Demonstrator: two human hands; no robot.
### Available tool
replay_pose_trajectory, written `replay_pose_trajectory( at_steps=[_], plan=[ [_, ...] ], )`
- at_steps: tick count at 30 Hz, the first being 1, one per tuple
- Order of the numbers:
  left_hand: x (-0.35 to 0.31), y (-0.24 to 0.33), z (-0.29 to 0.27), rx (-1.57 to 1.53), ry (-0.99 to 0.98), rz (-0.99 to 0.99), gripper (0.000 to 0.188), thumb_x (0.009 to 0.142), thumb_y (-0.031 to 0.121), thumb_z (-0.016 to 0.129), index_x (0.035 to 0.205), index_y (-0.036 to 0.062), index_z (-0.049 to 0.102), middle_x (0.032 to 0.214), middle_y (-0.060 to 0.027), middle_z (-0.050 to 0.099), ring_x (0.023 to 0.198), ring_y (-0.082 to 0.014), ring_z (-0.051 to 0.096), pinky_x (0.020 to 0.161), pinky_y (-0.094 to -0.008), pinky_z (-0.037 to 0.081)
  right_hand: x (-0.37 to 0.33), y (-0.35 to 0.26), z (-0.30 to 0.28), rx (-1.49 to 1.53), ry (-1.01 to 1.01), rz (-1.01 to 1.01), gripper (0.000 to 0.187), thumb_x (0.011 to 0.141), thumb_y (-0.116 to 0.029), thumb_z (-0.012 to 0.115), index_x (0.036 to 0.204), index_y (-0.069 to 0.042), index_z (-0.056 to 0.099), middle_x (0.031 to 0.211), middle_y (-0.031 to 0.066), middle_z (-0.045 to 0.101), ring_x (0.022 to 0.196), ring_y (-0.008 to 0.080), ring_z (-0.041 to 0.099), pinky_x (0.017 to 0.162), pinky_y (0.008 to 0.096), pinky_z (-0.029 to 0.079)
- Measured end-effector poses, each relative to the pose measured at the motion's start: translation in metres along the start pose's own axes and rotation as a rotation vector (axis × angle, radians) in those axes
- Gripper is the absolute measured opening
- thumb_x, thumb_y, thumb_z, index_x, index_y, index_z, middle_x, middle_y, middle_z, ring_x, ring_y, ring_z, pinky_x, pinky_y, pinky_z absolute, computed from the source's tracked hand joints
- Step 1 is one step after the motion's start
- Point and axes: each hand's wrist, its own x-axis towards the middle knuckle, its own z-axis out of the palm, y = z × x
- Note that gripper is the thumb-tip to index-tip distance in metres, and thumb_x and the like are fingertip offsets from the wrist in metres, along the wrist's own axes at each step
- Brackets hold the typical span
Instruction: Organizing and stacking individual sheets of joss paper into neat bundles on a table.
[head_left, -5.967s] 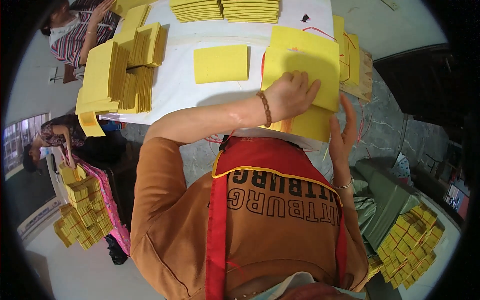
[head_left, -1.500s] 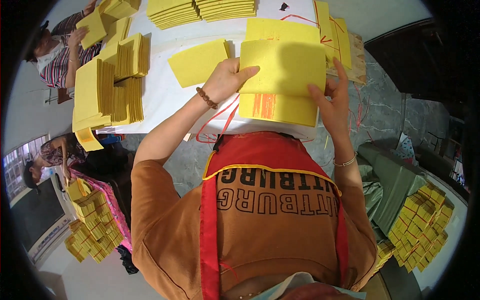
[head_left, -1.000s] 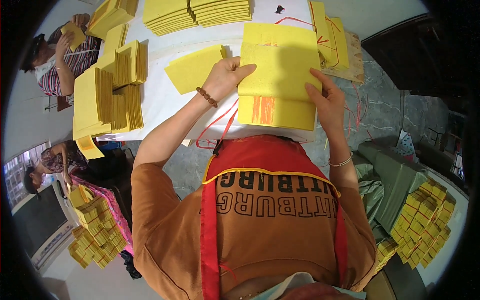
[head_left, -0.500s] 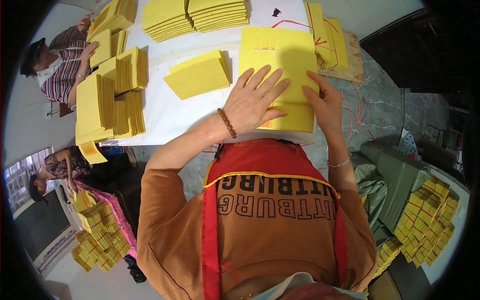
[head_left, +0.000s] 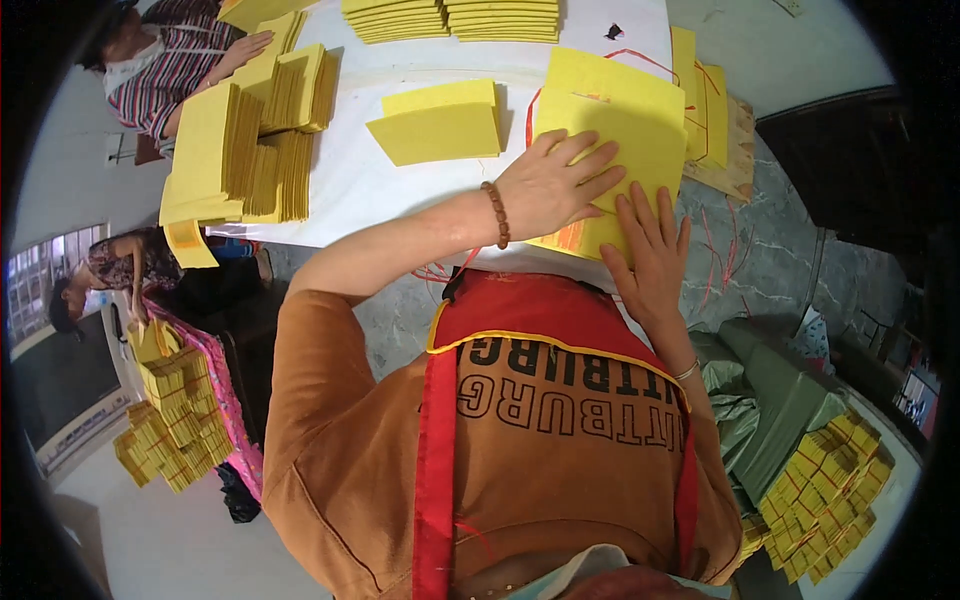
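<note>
A stack of large yellow paper sheets (head_left: pixel 620 120) lies at the near edge of the white table (head_left: pixel 360 190). My left hand (head_left: pixel 555 185), with a bead bracelet on the wrist, lies flat on the stack with fingers spread. My right hand (head_left: pixel 648 255) presses flat on the stack's near right corner, fingers apart. Neither hand grips anything. A smaller yellow stack (head_left: pixel 440 125) sits to the left of my left hand.
Fanned yellow paper piles (head_left: pixel 250 130) cover the table's left side, more stacks (head_left: pixel 450 18) at the far edge. A person in a striped top (head_left: pixel 165 60) works at the far left. Another person (head_left: pixel 110 265) crouches by bundled yellow packs (head_left: pixel 165 420); more bundles (head_left: pixel 825 480) lie lower right.
The yellow sheets, held up and tilted earlier, now lie flat on the table. Both hands have gone from gripping the stack's edges to pressing flat on top.
</note>
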Motion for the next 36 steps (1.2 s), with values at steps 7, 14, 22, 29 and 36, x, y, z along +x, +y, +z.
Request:
replay_pose_trajectory(
  at_steps=[7, 14, 22, 29, 36],
  plan=[
    [0.019, 0.019, 0.007, 0.303, -0.056, -0.085, 0.052, 0.071, 0.018, 0.058, 0.12, 0.0016, 0.052, 0.101, -0.0149, 0.059, 0.086, -0.0235, 0.057, 0.069, -0.0302, 0.047, 0.001, 0.029, -0.003, 1.003, 0.185, 0.248, 0.037, 0.093, -0.018, 0.043, 0.125, 0.0, 0.049, 0.13, 0.0127, 0.048, 0.123, 0.0241, 0.043, 0.104, 0.0412, 0.029],
    [-0.046, 0.003, -0.088, -0.351, 0.156, -0.332, 0.034, 0.082, 0.01, 0.059, 0.115, 0.0006, 0.057, 0.092, -0.0096, 0.065, 0.075, -0.0204, 0.062, 0.066, -0.0279, 0.049, 0.002, 0.031, -0.001, 1.022, 0.47, 0.326, 0.033, 0.096, -0.016, 0.039, 0.122, 0.0, 0.051, 0.121, 0.0123, 0.055, 0.113, 0.0206, 0.051, 0.096, 0.0356, 0.039],
    [-0.125, -0.068, -0.08, -0.428, -0.25, -0.768, 0.024, 0.088, 0.012, 0.052, 0.108, 0.001, 0.059, 0.083, -0.0154, 0.066, 0.076, -0.029, 0.063, 0.07, -0.032, 0.049, 0.004, 0.036, 0.003, 1.029, 0.39, 0.373, 0.029, 0.096, -0.017, 0.043, 0.117, -0.001, 0.054, 0.113, 0.0111, 0.059, 0.106, 0.0191, 0.055, 0.092, 0.0348, 0.042],
    [-0.121, -0.117, 0.017, 0.259, 0.203, -0.431, 0.044, 0.075, 0.007, 0.057, 0.118, 0.0092, 0.054, 0.104, -0.0124, 0.062, 0.093, -0.0276, 0.059, 0.078, -0.037, 0.048, -0.002, 0.027, 0.007, 0.988, 0.361, 0.301, 0.022, 0.092, -0.008, 0.048, 0.109, 0.001, 0.058, 0.104, 0.0071, 0.061, 0.098, 0.0136, 0.056, 0.087, 0.0265, 0.042],
    [-0.141, -0.117, 0.074, 0.231, 0.008, -0.433, 0.055, 0.071, 0.012, 0.061, 0.124, 0.0097, 0.048, 0.125, -0.0101, 0.05, 0.11, -0.0283, 0.049, 0.09, -0.04, 0.04, -0.004, 0.026, 0.009, 0.954, 0.332, 0.32, 0.019, 0.091, -0.009, 0.052, 0.105, -0.001, 0.06, 0.1, 0.0049, 0.062, 0.094, 0.0112, 0.055, 0.084, 0.0242, 0.041]
  ],
)
